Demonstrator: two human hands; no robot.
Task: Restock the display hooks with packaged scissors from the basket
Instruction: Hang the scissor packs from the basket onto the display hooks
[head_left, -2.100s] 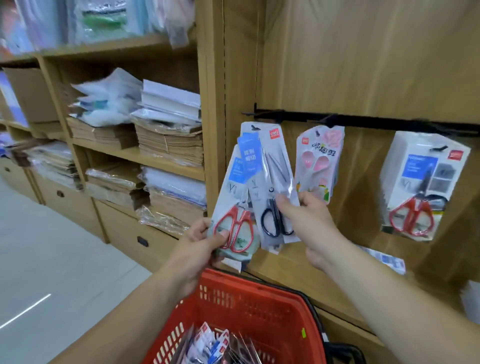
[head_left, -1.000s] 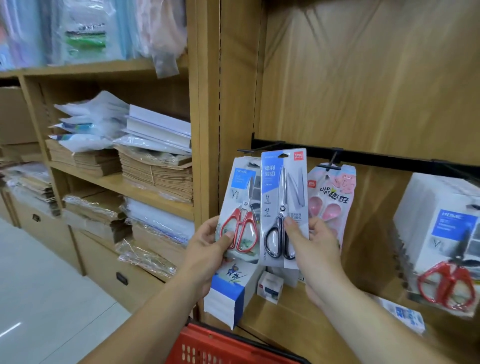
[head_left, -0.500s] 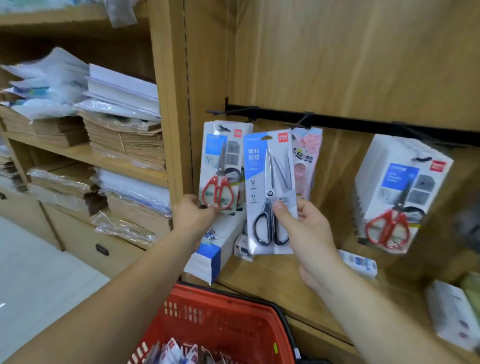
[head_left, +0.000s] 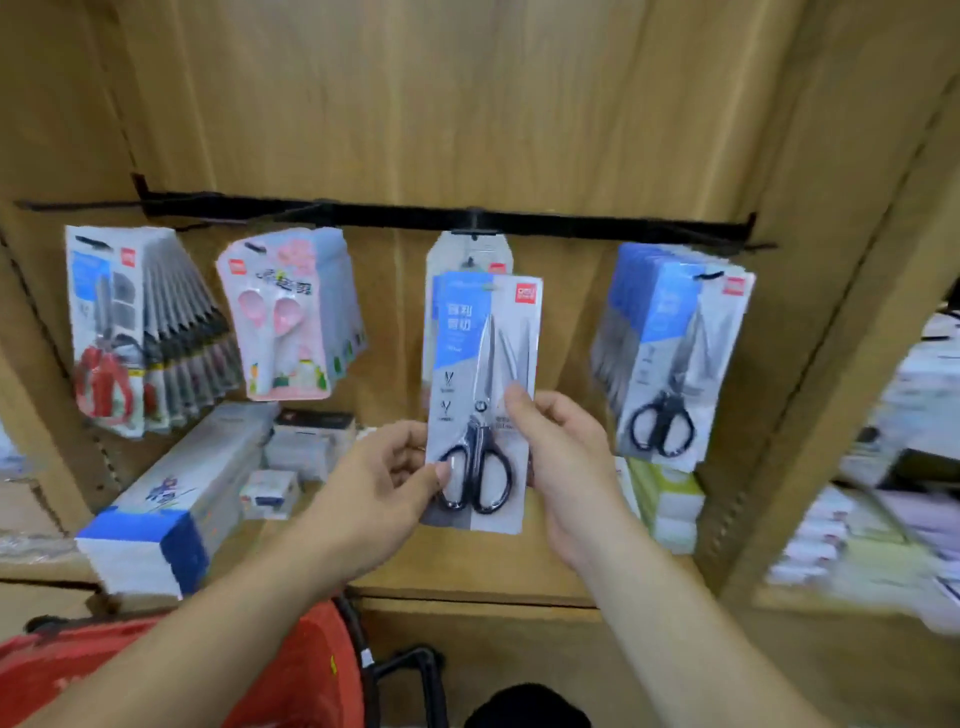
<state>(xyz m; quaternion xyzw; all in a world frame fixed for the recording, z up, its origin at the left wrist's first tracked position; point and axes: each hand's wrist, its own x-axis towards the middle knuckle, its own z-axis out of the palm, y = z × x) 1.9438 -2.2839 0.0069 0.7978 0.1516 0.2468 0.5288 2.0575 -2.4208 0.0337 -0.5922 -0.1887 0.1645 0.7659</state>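
Observation:
Both hands hold a carded pack of black-handled scissors (head_left: 483, 364) upright in front of the black hook rail (head_left: 415, 213). My left hand (head_left: 384, 478) pinches its lower left edge and my right hand (head_left: 561, 447) grips its right edge. Behind the pack's top a hook (head_left: 470, 260) carries a similar pack. Other hooks hold red-handled scissors packs (head_left: 140, 327) at far left, pink scissors packs (head_left: 291, 312), and more black-handled packs (head_left: 670, 353) at right. The red basket (head_left: 291, 670) shows at the bottom left.
On the wooden shelf (head_left: 467, 577) under the hooks lie a long blue-and-white box (head_left: 171, 499), small boxes (head_left: 306, 447) and stacked green-white boxes (head_left: 665, 499). A blurred shelf of goods (head_left: 883, 493) stands to the right, past a wooden upright.
The view has swung right to the middle of the rail. My left hand let go of the red-handled pack, now hanging at far left, and joined my right hand on the black-handled pack.

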